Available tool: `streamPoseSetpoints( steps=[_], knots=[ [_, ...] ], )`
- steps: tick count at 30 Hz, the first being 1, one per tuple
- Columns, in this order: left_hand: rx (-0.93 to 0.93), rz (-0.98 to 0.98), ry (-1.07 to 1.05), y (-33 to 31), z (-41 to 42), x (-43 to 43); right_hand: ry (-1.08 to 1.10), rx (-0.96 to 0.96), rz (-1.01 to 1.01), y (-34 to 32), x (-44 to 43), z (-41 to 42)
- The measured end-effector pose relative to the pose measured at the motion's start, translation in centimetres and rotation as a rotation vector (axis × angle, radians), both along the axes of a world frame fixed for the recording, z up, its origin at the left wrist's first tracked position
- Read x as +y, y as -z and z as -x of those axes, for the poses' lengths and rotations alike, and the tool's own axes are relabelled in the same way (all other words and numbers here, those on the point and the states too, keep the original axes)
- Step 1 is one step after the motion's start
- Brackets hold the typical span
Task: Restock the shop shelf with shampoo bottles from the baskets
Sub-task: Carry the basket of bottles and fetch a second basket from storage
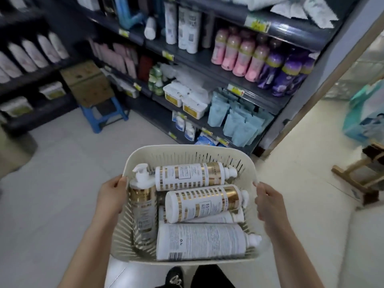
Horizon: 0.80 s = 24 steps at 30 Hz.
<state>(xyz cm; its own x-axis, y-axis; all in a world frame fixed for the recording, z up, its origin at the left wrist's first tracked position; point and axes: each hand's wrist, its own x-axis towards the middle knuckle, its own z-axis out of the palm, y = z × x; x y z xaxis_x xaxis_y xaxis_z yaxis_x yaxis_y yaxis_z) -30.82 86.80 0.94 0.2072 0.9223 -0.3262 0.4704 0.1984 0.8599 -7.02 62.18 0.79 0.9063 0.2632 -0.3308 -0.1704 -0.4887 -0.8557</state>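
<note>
Pale floor tiles [62,163] spread beneath a cream slotted plastic basket [187,151] that is carried at waist height, held up off the floor between both hands. Left hand [112,195] is clamped on the basket's left rim, thumb on top and fingers wrapped down the outer wall. Right hand [268,201] grips the opposite rim the same way, so the two hands sit well apart with the whole basket between them.

Between the hands lie white pump-top shampoo bottles with gold bands. One bottle [143,206] lies lengthwise just beside the left hand, its pump pointing away from the body. Another [191,176] lies crosswise at the far end of the basket, its cap toward the right hand. A third [204,202] rests below it at a slight tilt, partly covering a fourth [226,218], of which only a strip shows. Nearest the body, a bottle [203,242] lies with its printed back label and barcode facing up.

Beyond the hands stands a dark metal shop shelf unit [207,59], stocked with pink and purple bottles [245,55], tall white bottles [187,28] and light blue pouches [234,119]. Further off, ahead of the left hand, a brown cardboard box [87,82] sits on a blue plastic stool [104,115]. Well out past the right hand a wooden frame [357,179] lies on the floor.
</note>
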Motion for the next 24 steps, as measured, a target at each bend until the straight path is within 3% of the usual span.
streamPoseSetpoints(
  steps=[15,24],
  knots=[
    [-0.034,0.035,-0.485,0.4,0.2,17.8,-0.467,0.014,0.033,0.2,31.8,-9.0],
    [-0.053,0.063,-0.635,0.9,1.3,30.7,-0.592,0.016,0.065,0.4,49.2,-9.4]
  ],
)
